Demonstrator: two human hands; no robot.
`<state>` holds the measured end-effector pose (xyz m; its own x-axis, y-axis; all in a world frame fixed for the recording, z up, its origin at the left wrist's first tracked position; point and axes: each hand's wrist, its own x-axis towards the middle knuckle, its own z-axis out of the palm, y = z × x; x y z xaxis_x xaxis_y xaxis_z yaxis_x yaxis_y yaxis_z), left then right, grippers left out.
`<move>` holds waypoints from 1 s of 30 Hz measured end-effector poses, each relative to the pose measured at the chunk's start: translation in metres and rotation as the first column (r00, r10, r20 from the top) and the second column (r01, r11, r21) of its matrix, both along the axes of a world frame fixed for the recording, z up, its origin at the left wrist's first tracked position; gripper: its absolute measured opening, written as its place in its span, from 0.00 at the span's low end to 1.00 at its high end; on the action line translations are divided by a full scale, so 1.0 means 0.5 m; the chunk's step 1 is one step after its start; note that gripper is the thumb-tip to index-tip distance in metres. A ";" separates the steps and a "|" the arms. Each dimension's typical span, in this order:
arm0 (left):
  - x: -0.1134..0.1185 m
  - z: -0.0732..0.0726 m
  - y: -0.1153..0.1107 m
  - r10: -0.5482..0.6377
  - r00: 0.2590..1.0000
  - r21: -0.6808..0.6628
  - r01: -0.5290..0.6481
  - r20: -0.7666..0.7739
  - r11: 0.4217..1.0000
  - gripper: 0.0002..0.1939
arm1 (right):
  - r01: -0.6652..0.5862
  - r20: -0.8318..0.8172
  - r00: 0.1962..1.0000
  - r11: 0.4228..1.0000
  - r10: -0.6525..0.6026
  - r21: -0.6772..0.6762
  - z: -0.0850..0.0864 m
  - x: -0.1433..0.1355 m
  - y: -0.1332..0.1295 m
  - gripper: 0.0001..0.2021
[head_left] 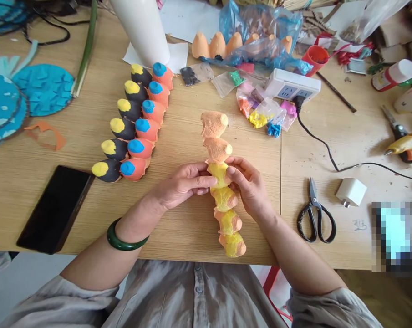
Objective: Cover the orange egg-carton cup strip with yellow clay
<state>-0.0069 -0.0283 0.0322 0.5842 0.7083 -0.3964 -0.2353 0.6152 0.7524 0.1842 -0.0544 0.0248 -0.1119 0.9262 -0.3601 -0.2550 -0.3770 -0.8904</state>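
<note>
An orange egg-carton strip [216, 150] stands in front of me, its nearer cups partly covered with yellow clay [222, 198]. Its two far cups are bare orange. From the left, my left hand [188, 184] is closed on the strip, a fingertip pressing the yellow clay of a middle cup. On the other side my right hand [248, 184] grips the same cup between thumb and fingers. To the left lie a black egg-carton strip [125, 130] with yellow-topped cups and an orange-red strip [153, 123] with blue-topped cups, side by side.
A black phone [55, 209] lies at left. Scissors [315, 212], a white charger [351, 192] and a power strip [292, 85] with a cable are at right. Clay packets [260, 114] and a blue plastic bag [260, 27] over more orange cups are at the back.
</note>
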 end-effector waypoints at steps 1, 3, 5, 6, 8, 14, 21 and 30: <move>0.000 -0.001 0.000 -0.005 1.000 0.027 0.006 -0.018 1.000 0.17 | 0.014 0.000 1.000 1.000 -0.014 -0.004 0.000 0.001 0.000 0.22; 0.002 -0.004 -0.003 0.005 0.998 0.102 0.002 -0.070 0.995 0.15 | 0.037 0.012 0.999 0.999 -0.037 -0.008 0.000 0.003 0.000 0.22; 0.004 -0.009 -0.005 0.039 0.992 0.173 -0.018 -0.117 0.985 0.12 | 0.048 0.024 0.999 0.999 -0.048 -0.002 0.002 0.005 0.000 0.22; 0.004 -0.012 -0.006 0.062 0.989 0.192 -0.036 -0.131 0.981 0.11 | 0.051 0.029 0.998 0.999 -0.051 0.005 0.004 0.007 -0.001 0.21; 0.004 -0.015 -0.007 0.120 0.984 0.190 -0.094 -0.135 0.977 0.11 | 0.058 0.042 0.997 0.998 -0.059 0.024 0.006 0.009 0.000 0.20; 0.000 -0.009 0.000 0.233 0.971 0.026 -0.232 -0.048 0.972 0.12 | 0.080 0.053 0.995 0.992 -0.085 0.093 0.009 0.014 0.004 0.18; 0.003 -0.004 0.003 0.261 0.965 -0.010 -0.261 0.035 0.965 0.12 | -0.097 -0.074 0.993 0.994 0.093 -0.045 0.016 0.014 0.001 0.17; 0.001 -0.018 0.004 0.308 0.951 -0.095 -0.304 0.023 0.948 0.11 | -0.039 -0.099 0.995 0.998 0.033 -0.059 0.019 0.012 0.001 0.15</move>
<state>-0.0062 -0.0265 0.0234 0.3605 0.8181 -0.4481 -0.4497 0.5733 0.6849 0.1900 -0.0540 0.0344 -0.1824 0.8977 -0.4010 -0.3250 -0.4400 -0.8371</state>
